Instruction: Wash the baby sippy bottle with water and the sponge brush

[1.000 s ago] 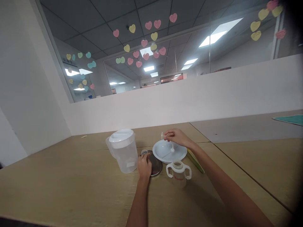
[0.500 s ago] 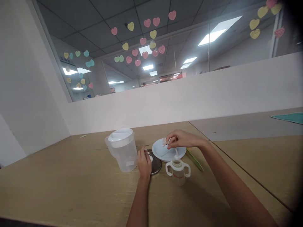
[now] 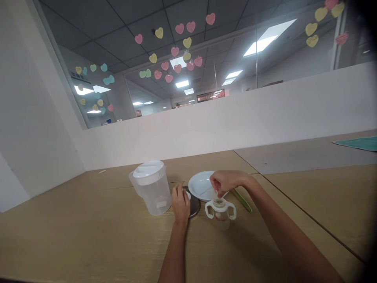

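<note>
A clear baby bottle (image 3: 221,221) with white side handles stands upright in front. My right hand (image 3: 224,181) is closed over the bottle's open mouth, pinching a whitish straw piece (image 3: 216,194) that reaches into the neck; the fingers hide most of it. Through the bottle wall a small pale round end shows. My left hand (image 3: 180,203) rests at the left side of a dark round metal lid (image 3: 194,207), its fingers stretched out beside a small white part (image 3: 188,195). Whether it grips that white part is unclear.
Left of my left hand stands a translucent pitcher (image 3: 157,198) with a white lid. A pale blue plate (image 3: 198,181) lies behind the bottle, with a green strip-like thing (image 3: 243,200) to its right. A teal cloth (image 3: 361,143) lies at far right. A white wall borders the table.
My right hand has moved down and closer, from above the plate to the bottle's mouth, lowering the straw piece into the bottle. My left hand stays at the lid.
</note>
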### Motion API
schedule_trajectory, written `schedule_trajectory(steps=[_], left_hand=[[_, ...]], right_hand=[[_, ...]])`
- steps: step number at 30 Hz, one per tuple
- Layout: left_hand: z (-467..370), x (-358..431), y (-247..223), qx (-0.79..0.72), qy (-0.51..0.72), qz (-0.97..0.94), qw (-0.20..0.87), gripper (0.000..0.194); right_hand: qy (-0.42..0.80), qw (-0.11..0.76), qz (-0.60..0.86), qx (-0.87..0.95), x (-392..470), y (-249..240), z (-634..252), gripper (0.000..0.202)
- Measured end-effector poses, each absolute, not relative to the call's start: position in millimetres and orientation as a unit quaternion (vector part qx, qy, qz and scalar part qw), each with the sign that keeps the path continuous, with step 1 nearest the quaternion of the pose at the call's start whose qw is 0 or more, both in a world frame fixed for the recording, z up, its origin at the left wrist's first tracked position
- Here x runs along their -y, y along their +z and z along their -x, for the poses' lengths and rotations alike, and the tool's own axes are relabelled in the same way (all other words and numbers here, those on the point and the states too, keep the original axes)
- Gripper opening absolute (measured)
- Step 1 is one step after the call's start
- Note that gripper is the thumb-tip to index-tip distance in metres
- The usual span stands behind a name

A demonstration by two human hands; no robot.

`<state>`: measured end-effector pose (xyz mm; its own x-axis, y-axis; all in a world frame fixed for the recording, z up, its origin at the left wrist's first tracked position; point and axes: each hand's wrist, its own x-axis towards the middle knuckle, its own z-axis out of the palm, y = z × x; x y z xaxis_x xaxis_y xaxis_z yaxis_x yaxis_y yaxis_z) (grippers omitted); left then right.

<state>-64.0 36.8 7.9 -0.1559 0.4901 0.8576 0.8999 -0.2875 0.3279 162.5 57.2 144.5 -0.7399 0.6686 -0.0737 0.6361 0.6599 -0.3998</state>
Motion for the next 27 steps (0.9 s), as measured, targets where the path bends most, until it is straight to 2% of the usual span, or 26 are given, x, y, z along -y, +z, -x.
schedule_trajectory(steps=[7, 10, 13, 16, 17, 23, 27], left_hand=[[49, -34, 7, 0.467, -0.582, 0.595, 0.299, 0.027], [39, -32, 6, 0.425, -0.601, 0.589, 0.334, 0.025], [31, -30, 5, 0.394, -0.607, 0.588, 0.362, 0.026], [27, -28, 6, 0.378, -0.612, 0.59, 0.367, 0.027], [26, -27, 7, 0.378, -0.614, 0.589, 0.367, 0.027], [31, -24, 16, 0.399, -0.629, 0.57, 0.347, 0.023], [34, -24, 21, 0.413, -0.645, 0.546, 0.338, 0.022]], right_hand=[[0.217, 0.073, 0.38, 0.896, -60, 147, -170, 0.009], [0.227, 0.133, 0.356, 0.897, -63, 145, -165, 0.009], [0.233, 0.208, 0.317, 0.895, -63, 139, -153, 0.025], [0.248, 0.183, 0.236, 0.921, -58, 131, -139, 0.065], [0.248, 0.17, 0.211, 0.93, -57, 128, -134, 0.071], [0.216, 0.222, 0.214, 0.926, -50, 117, -114, 0.042], [0.235, 0.241, 0.168, 0.927, -49, 119, -112, 0.04]])
